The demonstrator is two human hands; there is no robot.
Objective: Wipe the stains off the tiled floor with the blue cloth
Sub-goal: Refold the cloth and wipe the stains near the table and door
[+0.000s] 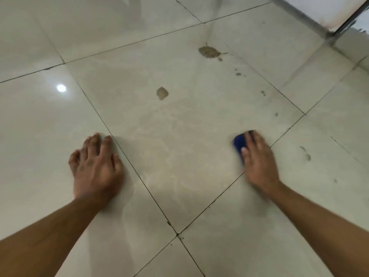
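The pale tiled floor (179, 146) fills the view. A large brown stain (208, 51) lies far ahead, and a smaller brown stain (162, 93) sits nearer the middle. Several small dark specks (238, 73) trail off to the right. My right hand (257, 158) presses the blue cloth (239, 144) flat on the floor; only the cloth's left part shows beyond my fingers, and the hand is blurred. My left hand (95, 164) rests on the floor at the left, fingers spread, holding nothing.
Dark grout lines (139, 176) cross the floor diagonally. A metal door frame or rail (327, 31) runs along the top right corner. More faint marks (306, 152) lie right of my right hand. A light reflection (61, 88) shines on the left tile.
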